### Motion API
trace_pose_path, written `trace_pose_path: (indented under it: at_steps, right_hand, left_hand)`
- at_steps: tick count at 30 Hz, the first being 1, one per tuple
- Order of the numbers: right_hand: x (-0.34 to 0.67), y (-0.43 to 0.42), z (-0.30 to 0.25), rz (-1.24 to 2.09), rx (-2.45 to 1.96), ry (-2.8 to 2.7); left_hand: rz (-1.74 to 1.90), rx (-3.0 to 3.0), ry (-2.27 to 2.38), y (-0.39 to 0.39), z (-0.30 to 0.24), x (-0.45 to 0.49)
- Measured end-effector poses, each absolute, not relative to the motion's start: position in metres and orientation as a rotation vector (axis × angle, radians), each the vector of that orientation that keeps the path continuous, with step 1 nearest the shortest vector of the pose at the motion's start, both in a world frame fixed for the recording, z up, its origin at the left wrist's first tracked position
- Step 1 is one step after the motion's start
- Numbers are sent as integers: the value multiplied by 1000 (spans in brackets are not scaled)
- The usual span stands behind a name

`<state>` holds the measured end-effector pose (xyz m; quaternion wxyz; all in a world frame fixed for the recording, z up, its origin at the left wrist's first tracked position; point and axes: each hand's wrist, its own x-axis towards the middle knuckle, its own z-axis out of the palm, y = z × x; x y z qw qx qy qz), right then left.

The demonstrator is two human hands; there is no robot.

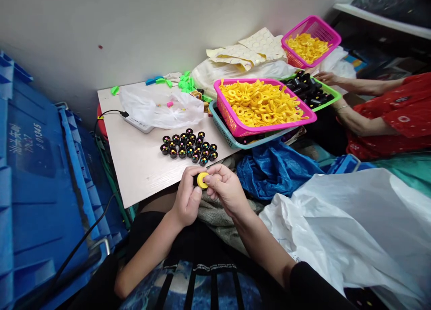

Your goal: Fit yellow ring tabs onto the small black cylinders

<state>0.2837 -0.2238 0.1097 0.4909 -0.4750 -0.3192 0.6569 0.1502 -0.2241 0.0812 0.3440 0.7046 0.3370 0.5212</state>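
Observation:
My left hand (187, 197) is closed around a small black plastic part (195, 180), mostly hidden by the fingers. A round yellow piece (201, 180) with a hole in its middle sits against that part, facing right. The thumb and fingers of my right hand (229, 189) pinch at the yellow piece's right edge. Both hands are held together over my lap, just off the table's front edge. Beyond them, several small black cups (190, 150) with coloured beads inside stand grouped on the table.
On the white table (141, 161) lie a plastic bag (161, 108) and a power bank (139, 123). A pink basket (232, 126) of yellow pieces rests in a teal basket (215, 117). At right, a co-worker's hands are by a green tray (333, 94). Blue crates (43, 157) stand left.

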Motion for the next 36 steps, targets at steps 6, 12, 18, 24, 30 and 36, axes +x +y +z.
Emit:
trace_pose_path:
  at_steps: [6, 12, 18, 24, 30, 36]
  right_hand:
    - [280, -221, 100, 1633, -1045, -779]
    - [283, -223, 100, 1939, -789, -819]
    - [275, -224, 94, 1805, -800, -772]
    - [288, -223, 82, 2133, -567, -671]
    - [295, -226, 77, 2060, -480, -725]
    - [289, -226, 87, 1887, -768, -767]
  left_hand:
    - [1378, 1979, 997, -223, 84, 151]
    - [1443, 2332, 1015, -220, 92, 150]
    - [1511, 2292, 872, -216, 86, 153]
    - [1437, 1687, 613, -218, 75, 149]
    - [1340, 1826, 673, -214, 78, 139]
    - [1309, 1865, 713, -209, 71, 136]
